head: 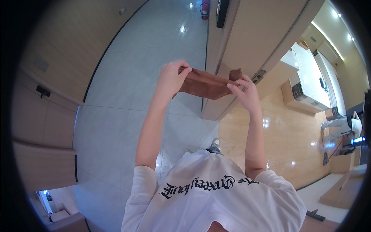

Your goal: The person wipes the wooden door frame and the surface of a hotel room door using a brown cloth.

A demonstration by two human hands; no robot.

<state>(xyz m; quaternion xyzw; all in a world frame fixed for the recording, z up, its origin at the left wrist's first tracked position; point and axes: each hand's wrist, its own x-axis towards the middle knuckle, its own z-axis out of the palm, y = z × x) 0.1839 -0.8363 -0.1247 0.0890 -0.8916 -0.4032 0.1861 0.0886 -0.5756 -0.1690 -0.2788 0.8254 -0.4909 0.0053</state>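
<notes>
A brown cloth [207,84] is stretched between my two hands, in front of my body and above the floor. My left hand [172,78] pinches one end between thumb and fingers. At the other end, my right hand [245,92] grips a corner, and a loose flap of the cloth stands up above its fingers. The lower edge sags a little between the hands. Just past my right hand is the edge of a wooden door frame with a metal strike plate [258,76].
Grey floor tiles [124,87] run along a corridor, with a fire extinguisher [204,10] at its far end. Through the doorway on the right are a wood floor [278,139], a wrapped mattress [310,84] on a bed base and a person [345,126] bending over. A wooden door [55,121] stands left.
</notes>
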